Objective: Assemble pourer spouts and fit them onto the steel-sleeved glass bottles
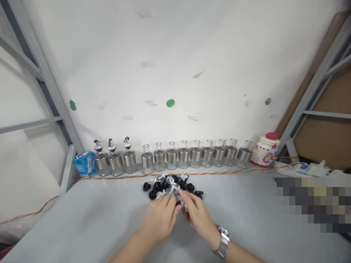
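Inspector: Position and grip?
Observer: Left hand (160,215) and right hand (199,215) sit close together over the table (104,208), fingers curled inward. Whether either grips a part I cannot tell; the fingers hide it.
Inspector: Location of the small parts (165,185)?
Observer: One pile, black and white, at the fingertips. Behind it, nine open bottles (196,155) stand in a row, three spouted bottles (114,160) to their left.

Before me I had a low, jumbled heap of small parts: black pieces (157,186), rounded and flanged, mixed with silvery-white pieces (174,188). They lay at odd angles, touching and overlapping, on the counter (104,208). Black ones edged the heap left and right; its near side was partly hidden.
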Motion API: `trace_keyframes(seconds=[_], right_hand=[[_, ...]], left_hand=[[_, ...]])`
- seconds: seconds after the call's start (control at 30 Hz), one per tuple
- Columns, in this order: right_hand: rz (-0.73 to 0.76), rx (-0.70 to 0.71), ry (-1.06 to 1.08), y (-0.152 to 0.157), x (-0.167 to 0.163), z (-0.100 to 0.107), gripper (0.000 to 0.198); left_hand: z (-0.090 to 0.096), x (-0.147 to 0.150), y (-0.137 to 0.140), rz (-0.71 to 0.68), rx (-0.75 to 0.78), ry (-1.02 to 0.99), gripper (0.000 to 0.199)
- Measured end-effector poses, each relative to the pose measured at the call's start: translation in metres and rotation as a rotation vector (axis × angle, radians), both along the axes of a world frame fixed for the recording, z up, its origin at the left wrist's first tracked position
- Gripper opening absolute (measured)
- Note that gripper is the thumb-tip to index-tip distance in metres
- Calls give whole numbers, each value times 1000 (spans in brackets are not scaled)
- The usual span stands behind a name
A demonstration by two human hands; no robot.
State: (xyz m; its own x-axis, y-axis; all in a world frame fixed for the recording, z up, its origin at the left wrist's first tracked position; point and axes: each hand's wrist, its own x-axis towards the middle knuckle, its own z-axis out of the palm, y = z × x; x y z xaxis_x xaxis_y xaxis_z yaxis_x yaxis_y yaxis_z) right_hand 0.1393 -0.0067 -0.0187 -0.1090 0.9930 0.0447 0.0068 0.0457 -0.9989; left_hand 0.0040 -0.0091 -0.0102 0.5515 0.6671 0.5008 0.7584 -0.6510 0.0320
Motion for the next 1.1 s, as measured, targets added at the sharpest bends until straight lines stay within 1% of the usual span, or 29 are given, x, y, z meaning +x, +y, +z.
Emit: trace_keyframes(seconds=[0.07, 0.13, 0.23, 0.3, 0.37, 0.4, 0.47, 0.53, 0.63, 0.7, 0.8, 0.87, 0.97, 1.03, 1.1], right_hand=[[-12, 46, -18, -3, 1, 0, 35], [-5, 114, -84, -7, 3, 3, 33], [5, 226, -204, -13, 4, 7, 30], [4, 248, -233, -14, 3, 9, 31], [-7, 225, -217, -13, 2, 9, 33], [-14, 201, -197, -12, 2, 8, 34], [-9, 131, -151, -9, 1, 8, 34], [30, 41, -117, -7, 0, 10, 36], [77, -49, -76, -5, -1, 12, 42], [89, -74, -39, -4, -2, 10, 43], [122, -90, -29, -1, -2, 3, 44], [104, -59, -71, 0, -2, -1, 43], [-16, 78, -190, 1, -1, -2, 40], [-89, 167, -280, -1, -1, 0, 37], [-129, 226, -362, -3, -1, 3, 35]], left_hand=[[1, 1, -1, 14, 12, -29, 22], [0, 2, -2, 15, 4, -75, 22], [-4, 5, -7, -33, -53, -140, 20], [-7, 7, -9, -55, -107, -200, 19], [-9, 9, -9, -38, -148, -255, 19], [-10, 9, -8, -17, -146, -269, 19], [-10, 9, -6, 30, -74, -253, 18], [-9, 8, -3, 63, 53, -204, 17], [-7, 8, -1, 77, 190, -124, 15], [-7, 8, -1, 78, 224, -78, 14], [-8, 9, -2, 99, 236, -25, 15], [-9, 10, -2, 123, 252, -7, 16], [-10, 11, -1, 189, 238, 5, 20], [-10, 12, -2, 233, 184, 26, 20], [-10, 14, -3, 255, 107, 56, 20]])
